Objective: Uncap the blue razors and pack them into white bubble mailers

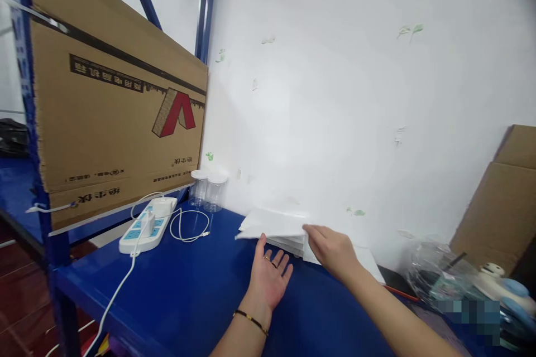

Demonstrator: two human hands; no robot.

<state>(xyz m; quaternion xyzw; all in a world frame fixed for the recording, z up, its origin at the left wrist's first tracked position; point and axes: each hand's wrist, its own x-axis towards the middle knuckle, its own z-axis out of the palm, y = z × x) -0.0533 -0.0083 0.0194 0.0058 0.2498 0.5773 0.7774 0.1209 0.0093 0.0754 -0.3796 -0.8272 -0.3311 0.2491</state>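
My right hand (333,251) pinches the near right corner of a white sheet of paper (272,224). The sheet is lifted over a white stack (288,245) that lies against the wall; what the stack is made of is partly hidden. Palm up, my left hand (270,279) is just in front of the sheet with its fingers spread and nothing in it. Its thumb comes close to the sheet's near edge; I cannot tell whether they touch. More white paper (368,262) lies to the right, behind my right forearm.
On the blue table (188,290), a white power strip (148,226) with plugs and a white cable (188,238) lies left. Two clear jars (214,192) with white lids stand by the wall. A cardboard panel (117,100) closes the left side. Clear plastic wrapping (435,268) and a cardboard box (494,206) are right.
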